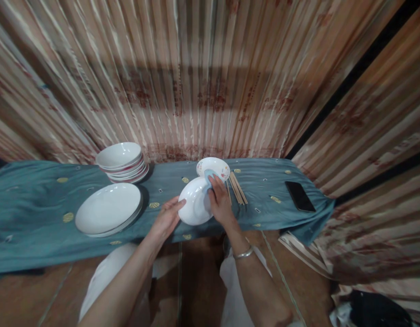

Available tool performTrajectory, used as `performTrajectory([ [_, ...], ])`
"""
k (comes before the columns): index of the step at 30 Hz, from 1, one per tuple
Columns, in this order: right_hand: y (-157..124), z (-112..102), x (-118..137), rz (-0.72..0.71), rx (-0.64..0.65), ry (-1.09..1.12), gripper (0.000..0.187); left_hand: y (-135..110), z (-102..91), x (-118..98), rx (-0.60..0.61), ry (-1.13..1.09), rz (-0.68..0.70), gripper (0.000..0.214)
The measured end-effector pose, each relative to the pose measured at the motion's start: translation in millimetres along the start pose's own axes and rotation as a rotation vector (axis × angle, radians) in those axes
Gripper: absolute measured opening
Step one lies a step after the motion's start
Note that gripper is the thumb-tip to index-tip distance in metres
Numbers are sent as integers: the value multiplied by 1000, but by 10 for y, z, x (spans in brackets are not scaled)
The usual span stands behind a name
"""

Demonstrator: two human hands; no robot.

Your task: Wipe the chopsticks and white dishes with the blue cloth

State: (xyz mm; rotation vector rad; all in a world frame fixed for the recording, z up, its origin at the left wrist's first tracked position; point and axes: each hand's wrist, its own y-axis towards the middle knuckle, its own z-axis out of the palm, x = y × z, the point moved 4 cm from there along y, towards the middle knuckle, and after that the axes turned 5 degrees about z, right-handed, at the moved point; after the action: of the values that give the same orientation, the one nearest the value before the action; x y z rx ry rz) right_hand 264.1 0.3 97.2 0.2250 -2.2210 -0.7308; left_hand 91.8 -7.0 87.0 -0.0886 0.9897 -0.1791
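The left hand [167, 217] pinches 1 edge of the white dish [192, 205] over the tablecloth [169, 181] while the right hand [220, 200] holds a blue cloth [207, 174] against it, so a hard wipe could knock it into the flowered bowl [212, 164].

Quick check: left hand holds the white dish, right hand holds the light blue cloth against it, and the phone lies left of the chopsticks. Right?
One slip: the head view shows the phone right of the chopsticks. The left hand, white dish, right hand and light blue cloth are as you say.
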Motion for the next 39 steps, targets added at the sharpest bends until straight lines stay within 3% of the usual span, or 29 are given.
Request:
performTrajectory([
  [6,-134,207,455,-228,145,-157,46,0,-78,33,11,-35,8,36],
  [10,-142,353,582,-266,225,-235,43,39,-200,72,-17,-75,3,34],
  [16,74,447,307,-84,129,-227,40,83,-367,140,-43,-120,-15,29],
  [21,132,619,-17,-21,130,-192,41,145,-510,197,-163,-150,-79,17],
  [24,102,718,-140,-15,175,-189,42,193,-582,222,-240,-184,-109,11],
  [29,16,801,-244,9,219,-146,45,234,-689,212,-262,-206,-130,10],
  [39,-289,817,-324,106,270,-100,47,219,-820,133,-332,-246,-130,12],
])
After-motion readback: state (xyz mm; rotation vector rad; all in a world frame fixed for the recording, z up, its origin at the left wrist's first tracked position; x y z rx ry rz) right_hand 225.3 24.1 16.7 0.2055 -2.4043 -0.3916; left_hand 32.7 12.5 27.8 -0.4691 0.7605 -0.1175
